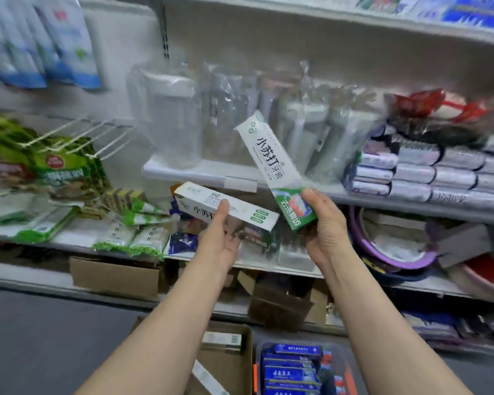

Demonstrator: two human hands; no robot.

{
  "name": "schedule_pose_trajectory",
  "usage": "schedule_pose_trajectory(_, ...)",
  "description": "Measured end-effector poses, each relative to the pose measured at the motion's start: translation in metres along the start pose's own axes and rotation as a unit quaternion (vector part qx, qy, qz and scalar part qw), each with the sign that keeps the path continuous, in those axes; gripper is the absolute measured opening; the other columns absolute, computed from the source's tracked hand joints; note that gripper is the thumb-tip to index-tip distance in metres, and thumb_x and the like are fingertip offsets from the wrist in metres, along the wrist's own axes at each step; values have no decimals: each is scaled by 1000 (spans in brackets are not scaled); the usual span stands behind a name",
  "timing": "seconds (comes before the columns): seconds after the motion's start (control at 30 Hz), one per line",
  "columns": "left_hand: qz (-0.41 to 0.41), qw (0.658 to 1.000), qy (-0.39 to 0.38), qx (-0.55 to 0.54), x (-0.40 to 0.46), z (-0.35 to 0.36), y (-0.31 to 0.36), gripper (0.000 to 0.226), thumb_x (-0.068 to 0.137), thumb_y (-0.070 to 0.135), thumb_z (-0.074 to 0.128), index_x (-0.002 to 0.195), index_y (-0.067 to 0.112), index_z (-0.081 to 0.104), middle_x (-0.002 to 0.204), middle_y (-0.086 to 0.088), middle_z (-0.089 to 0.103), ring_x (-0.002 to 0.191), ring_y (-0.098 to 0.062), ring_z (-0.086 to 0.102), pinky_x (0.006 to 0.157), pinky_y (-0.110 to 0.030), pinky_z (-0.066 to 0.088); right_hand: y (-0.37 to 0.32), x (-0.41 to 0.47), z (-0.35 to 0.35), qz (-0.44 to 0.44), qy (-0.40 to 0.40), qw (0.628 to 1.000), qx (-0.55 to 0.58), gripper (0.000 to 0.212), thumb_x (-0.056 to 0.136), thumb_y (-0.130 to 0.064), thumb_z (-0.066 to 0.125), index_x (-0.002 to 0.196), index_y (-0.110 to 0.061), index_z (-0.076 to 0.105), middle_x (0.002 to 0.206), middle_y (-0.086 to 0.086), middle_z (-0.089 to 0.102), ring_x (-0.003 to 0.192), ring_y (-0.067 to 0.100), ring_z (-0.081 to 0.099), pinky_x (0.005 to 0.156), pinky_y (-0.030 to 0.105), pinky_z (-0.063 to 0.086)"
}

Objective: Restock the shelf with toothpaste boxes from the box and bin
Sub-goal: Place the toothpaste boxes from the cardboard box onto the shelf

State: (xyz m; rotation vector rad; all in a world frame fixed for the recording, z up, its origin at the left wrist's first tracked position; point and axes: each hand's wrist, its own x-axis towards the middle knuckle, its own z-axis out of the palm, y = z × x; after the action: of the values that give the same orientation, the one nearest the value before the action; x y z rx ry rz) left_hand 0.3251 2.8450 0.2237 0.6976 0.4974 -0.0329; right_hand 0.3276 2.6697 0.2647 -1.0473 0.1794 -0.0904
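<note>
Toothpaste boxes are held in both hands before the shelf (240, 182) at the centre of the frame. A white-and-green toothpaste box (274, 169) is gripped at its lower, green end by the right hand (322, 223), the fingers curled round it; the box is tilted, its upper end leaning toward the upper left in front of clear-wrapped goods (226, 115). A second white toothpaste box (226, 212) is held lying nearly flat by the left hand (220, 238), with the thumb pressed on its top face and the fingers clamped underneath. The two boxes are close together at the frame's centre but are not seen to touch.

At the bottom centre a cardboard box (226, 363) is seen on the floor, with a few pale boxes inside. Just to its right a plastic bin (351, 366) is filled with blue toothpaste boxes (291, 372). Green packets (54, 169) are hung and piled at the left, and stacked grey packs (439, 178) are laid on the shelf at the right. Purple basins (399, 246) are stored below them.
</note>
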Motion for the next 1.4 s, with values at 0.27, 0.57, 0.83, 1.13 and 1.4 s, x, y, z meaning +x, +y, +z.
schedule_pose_trajectory(0.27, 27, 994, -104, -13, -65, 113, 52, 23, 88, 31, 73, 99, 13, 63, 100, -13, 74, 93, -27, 71, 95, -46, 55, -136, -23, 21, -129, 22, 991, 7, 100, 44, -41, 94, 130, -2, 61, 112, 17, 72, 87, 24, 67, 67, 32, 55)
schedule_pose_trajectory(0.57, 95, 983, -155, -40, -100, 226, 68, 66, 64, 37, 82, 120, 10, 60, 96, -14, 76, 75, -22, 75, 69, -38, 63, -253, -1, 13, -213, 32, 976, 34, 63, 61, -37, 91, 109, -2, 70, 99, 24, 73, 76, 31, 65, 64, 38, 52)
schedule_pose_trajectory(0.83, 106, 980, -164, -27, -91, 320, 55, 45, 79, 36, 79, 108, 5, 63, 102, -17, 74, 86, -28, 72, 64, -36, 63, -330, 54, -18, -261, 104, 960, 12, 74, 58, -40, 93, 115, -1, 65, 102, 17, 75, 78, 26, 72, 65, 36, 58)
schedule_pose_trajectory(1.13, 148, 974, -164, -43, -66, 385, 29, 61, 81, 37, 76, 128, 4, 57, 110, -16, 73, 99, -28, 72, 91, -46, 57, -372, 117, -46, -282, 212, 928, -121, 53, 78, -36, 83, 116, -20, 50, 94, -6, 58, 72, 4, 55, 50, 17, 41)
schedule_pose_trajectory(1.4, 171, 972, -153, -39, -61, 408, 34, 54, 85, 35, 75, 126, 5, 57, 104, -12, 74, 90, -22, 72, 79, -38, 58, -388, 154, -45, -291, 265, 875, -283, 71, 75, -56, 79, 125, -21, 44, 105, 6, 61, 93, 28, 58, 80, 33, 40)
